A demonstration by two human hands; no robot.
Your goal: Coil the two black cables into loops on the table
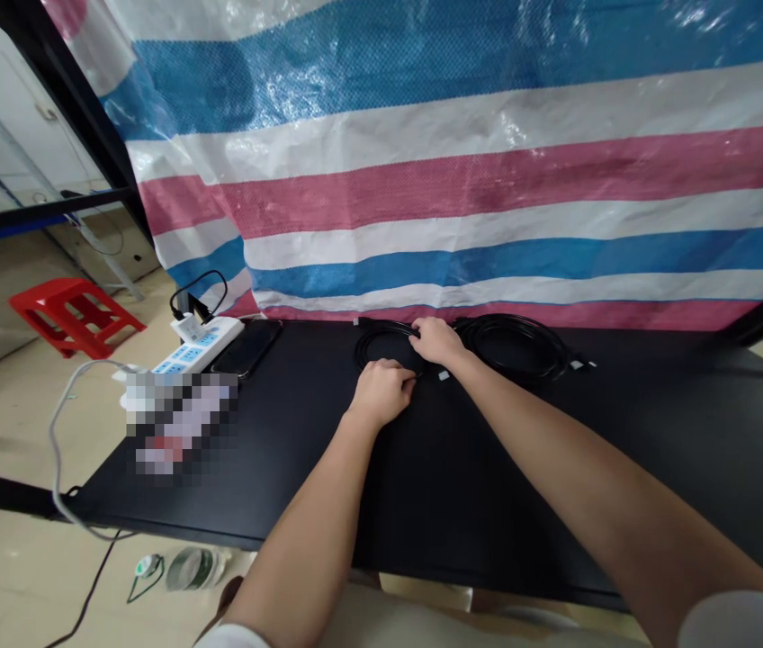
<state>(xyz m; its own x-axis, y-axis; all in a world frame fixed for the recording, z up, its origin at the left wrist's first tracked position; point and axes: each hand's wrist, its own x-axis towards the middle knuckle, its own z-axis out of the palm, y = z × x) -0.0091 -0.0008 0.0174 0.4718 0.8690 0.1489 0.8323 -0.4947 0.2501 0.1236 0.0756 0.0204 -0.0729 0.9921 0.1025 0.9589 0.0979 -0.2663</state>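
A coiled black cable lies toward the back of the black table, between and under my hands. My left hand has its fingers curled on the near side of this coil. Just behind it and to the right, my right hand grips the coil's right side, fingers bent around it. The fingertips and the cable inside them are partly hidden. To the right of my right hand rests a larger coil of black cable, with pale plug ends. A small white tag sits below my right hand.
The black table backs onto a striped plastic sheet. At its left are a white power strip with plugs, a black phone and a blurred-out item. A red stool stands on the floor beyond.
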